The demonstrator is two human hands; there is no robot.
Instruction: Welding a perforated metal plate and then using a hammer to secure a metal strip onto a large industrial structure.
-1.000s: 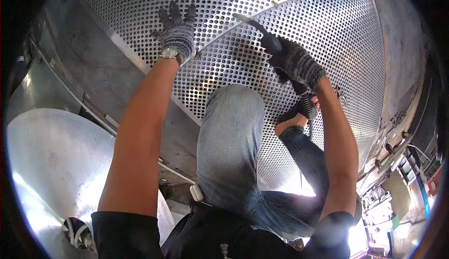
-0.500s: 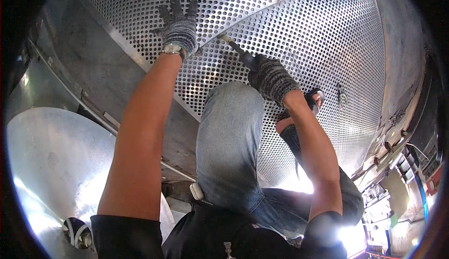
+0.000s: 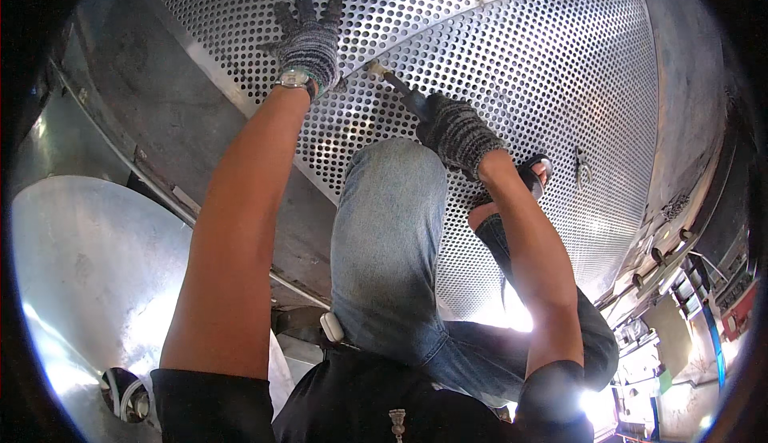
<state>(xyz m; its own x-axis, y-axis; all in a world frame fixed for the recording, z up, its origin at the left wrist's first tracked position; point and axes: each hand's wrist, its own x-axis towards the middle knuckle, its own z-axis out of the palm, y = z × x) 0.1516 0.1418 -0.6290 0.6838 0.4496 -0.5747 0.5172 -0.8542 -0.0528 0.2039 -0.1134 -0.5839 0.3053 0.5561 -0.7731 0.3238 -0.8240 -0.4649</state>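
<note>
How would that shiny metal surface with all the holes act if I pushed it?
Probably stiff: the left hand lies spread on the holey metal surface and no dent shows. Likely hard to shift: it fills much of the view. Maybe slippery: it looks shiny.

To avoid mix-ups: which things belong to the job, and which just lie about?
In use:
black handheld tool, in the right grip
perforated metal sheet, under the left grip

Apparently lying about:
small metal piece, kind unclear
large round metal piece
</note>
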